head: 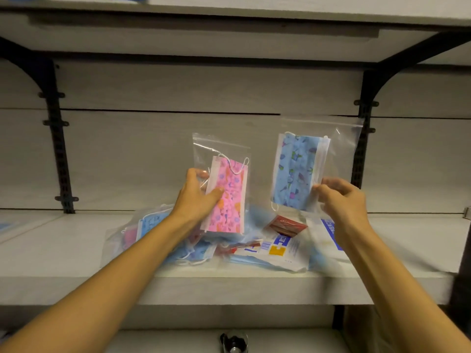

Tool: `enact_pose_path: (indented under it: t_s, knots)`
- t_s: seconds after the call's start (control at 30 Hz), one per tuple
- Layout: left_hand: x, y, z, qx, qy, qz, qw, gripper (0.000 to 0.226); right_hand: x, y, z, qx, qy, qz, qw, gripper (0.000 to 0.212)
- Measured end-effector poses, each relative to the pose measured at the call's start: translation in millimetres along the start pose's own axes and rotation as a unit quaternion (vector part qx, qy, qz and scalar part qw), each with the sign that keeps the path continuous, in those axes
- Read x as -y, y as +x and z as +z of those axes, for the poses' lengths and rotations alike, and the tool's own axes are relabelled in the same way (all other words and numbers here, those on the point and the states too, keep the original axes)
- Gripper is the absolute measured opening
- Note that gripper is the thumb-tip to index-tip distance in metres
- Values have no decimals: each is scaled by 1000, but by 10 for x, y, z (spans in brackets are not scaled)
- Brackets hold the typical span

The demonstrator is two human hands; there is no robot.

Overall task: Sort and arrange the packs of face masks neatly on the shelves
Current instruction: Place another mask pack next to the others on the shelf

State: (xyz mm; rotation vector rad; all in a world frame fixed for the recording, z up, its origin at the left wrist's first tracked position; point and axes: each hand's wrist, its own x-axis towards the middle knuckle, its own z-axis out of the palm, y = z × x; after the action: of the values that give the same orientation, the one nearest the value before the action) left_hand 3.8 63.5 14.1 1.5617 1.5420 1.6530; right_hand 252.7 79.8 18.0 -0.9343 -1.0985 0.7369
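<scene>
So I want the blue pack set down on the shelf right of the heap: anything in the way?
Nothing visible. The right hand holds the blue pack above the heap; bare shelf lies to the right.

Dim, warm light; edge distortion

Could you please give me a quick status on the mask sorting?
Left hand grips pink pack. Right hand pinches blue pack. Unsorted pile on shelf. Nothing obstructing.

Pink mask pack (226, 192) & blue mask pack (298, 171) upright, above loose pile (254, 248) on shelf (63, 250).
</scene>
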Motion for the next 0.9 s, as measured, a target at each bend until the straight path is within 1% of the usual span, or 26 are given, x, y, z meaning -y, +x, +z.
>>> enact_pose_path:
  t_s: [0.13,0.23,0.37,0.43,0.5,0.57,0.63,0.7,0.8,0.9]
  knots:
    - [-56,-158,-193,-67,-40,-25,997,28,-6,-76,187,42,21,24,999,11]
    - [-83,-293,-393,-83,-41,-49,995,25,-40,-189,357,79,26,39,996,7]
    - [-63,-432,-722,-83,-35,-65,994,23,-58,-367,585,131,23,51,990,6]
    - [-33,-507,-907,-86,6,-46,995,28,-42,-446,711,140,22,38,989,4]
    - [-8,-587,-1120,-88,40,-26,995,35,-13,-521,849,151,22,31,988,10]
    - [32,-648,-1345,-84,45,-23,995,37,34,-601,989,169,10,24,985,8]
    - [66,-705,-1563,-92,54,-29,994,33,111,-701,1127,191,-7,7,981,4]
    - [100,-771,-1792,-115,86,-26,989,27,188,-818,1281,203,-13,-14,979,8]
    - [153,-903,-2207,-154,142,0,978,15,284,-1084,1559,206,-5,-47,977,14]
    - [195,-1046,-2668,-188,192,27,963,9,362,-1381,1854,212,3,-59,976,15]
